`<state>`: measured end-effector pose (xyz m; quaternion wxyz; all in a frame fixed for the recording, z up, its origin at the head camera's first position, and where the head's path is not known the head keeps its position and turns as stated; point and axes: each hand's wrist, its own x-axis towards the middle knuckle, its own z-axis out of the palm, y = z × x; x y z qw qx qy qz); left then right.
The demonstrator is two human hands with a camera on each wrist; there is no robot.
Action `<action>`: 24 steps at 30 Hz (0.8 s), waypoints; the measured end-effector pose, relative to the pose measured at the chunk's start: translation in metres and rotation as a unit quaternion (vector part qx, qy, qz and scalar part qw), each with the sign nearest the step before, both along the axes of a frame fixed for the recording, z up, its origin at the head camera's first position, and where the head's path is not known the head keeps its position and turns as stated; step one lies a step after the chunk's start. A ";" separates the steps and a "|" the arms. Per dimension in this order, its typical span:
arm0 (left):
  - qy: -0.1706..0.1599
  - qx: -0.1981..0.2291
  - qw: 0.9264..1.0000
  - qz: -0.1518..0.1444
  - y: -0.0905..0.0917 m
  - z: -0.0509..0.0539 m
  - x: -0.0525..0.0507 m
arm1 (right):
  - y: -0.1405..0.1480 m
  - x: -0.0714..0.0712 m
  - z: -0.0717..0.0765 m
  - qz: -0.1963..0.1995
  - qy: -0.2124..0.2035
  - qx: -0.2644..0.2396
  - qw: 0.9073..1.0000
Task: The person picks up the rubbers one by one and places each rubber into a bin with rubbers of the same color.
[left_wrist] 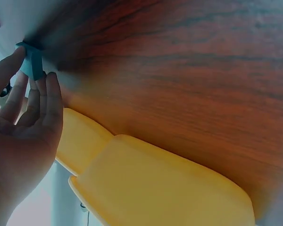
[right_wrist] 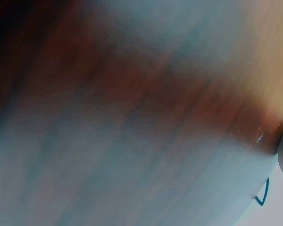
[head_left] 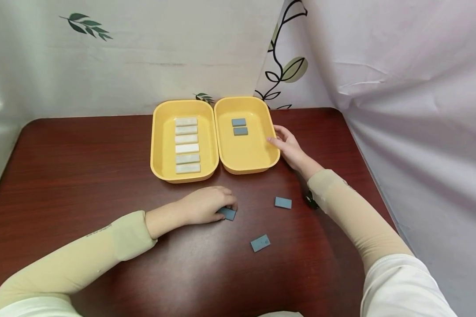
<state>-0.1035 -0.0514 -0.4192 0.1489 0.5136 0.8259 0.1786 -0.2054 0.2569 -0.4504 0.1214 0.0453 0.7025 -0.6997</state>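
My left hand [head_left: 207, 205] pinches a small blue-grey rectangular block [head_left: 228, 214] on the table, in front of the trays. In the left wrist view the thumb and fingertips meet this block [left_wrist: 34, 63] at its sides. My right hand [head_left: 290, 147] holds the right side of the right yellow tray [head_left: 243, 159], thumb over the rim and fingers outside. Two blue-grey blocks [head_left: 240, 131] lie in that tray, one behind the other. Two more loose blocks, one near the right forearm [head_left: 283, 203] and one closer to me [head_left: 260, 243], lie flat on the table.
The left yellow tray [head_left: 164, 145] stands against the right one and holds a column of several whitish blocks [head_left: 187, 148]. Both sit on a dark red-brown wooden table [head_left: 83, 176]. Printed cloth [head_left: 162, 53] hangs behind the table and along its right side.
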 end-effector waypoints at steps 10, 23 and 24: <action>-0.001 0.000 1.000 -0.030 0.003 0.004 0.002 | 0.001 0.001 0.000 0.009 0.009 -0.006 1.000; -0.006 -0.001 0.999 -0.045 0.007 0.017 -0.003 | 0.000 0.001 -0.001 0.002 0.008 -0.006 1.000; -0.008 0.000 0.999 -0.047 0.008 0.018 -0.005 | 0.000 0.001 0.000 0.001 0.008 -0.007 1.000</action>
